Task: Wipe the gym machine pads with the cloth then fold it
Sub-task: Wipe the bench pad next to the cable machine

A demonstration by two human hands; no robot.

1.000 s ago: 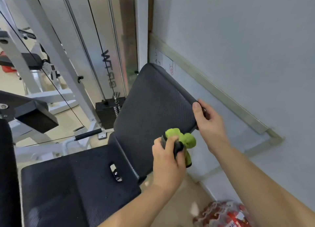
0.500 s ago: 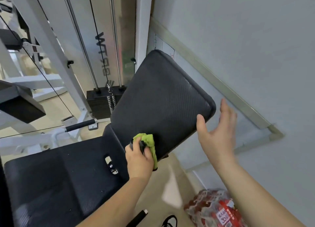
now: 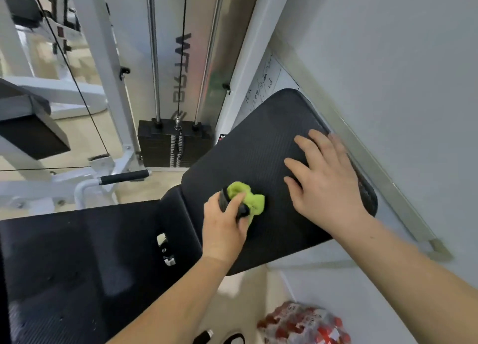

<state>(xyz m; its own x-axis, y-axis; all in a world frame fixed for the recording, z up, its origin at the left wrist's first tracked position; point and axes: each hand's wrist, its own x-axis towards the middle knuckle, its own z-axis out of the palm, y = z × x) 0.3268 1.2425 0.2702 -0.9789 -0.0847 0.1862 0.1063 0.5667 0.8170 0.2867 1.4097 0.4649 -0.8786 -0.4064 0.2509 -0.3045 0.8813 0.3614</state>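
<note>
Watching the head feed from my station. Left hand [image 3: 223, 224] sits just below centre of the frame, fingers curled round a bunched green cloth [image 3: 249, 201] and pressing it against the black back pad [image 3: 258, 147]. A small dark object [image 3: 224, 197] is caught in the same grip, between fingers and cloth; I cannot tell what it is. The cloth touches the pad's lower-left part, near the joint where it meets the seat pad [image 3: 85, 253].

Right hand [image 3: 326, 180] lies flat on the back pad, right of centre, palm down, fingers straight and spread, holding nothing. Its outer fingers reach the pad's edge nearest the wall [image 3: 393, 59]. The two hands are near each other but apart, with the cloth between them.

Back pad is tilted, running from lower centre toward the upper right of the frame. Seat pad fills the lower left: dark, ribbed, with a metal fitting [image 3: 165, 249] showing near the joint.

Behind, at centre: weight stack [image 3: 173, 149] on two chrome guide rods [image 3: 154, 59], a black cable running down to it. Handle with a black grip [image 3: 124, 177] sits left of centre on the white frame. A handwritten sheet [image 3: 266, 85] is on the wall just above the back pad's top edge. Bottom right, on the floor: a wrapped pack with red markings [image 3: 302, 325], too blurred to read.
</note>
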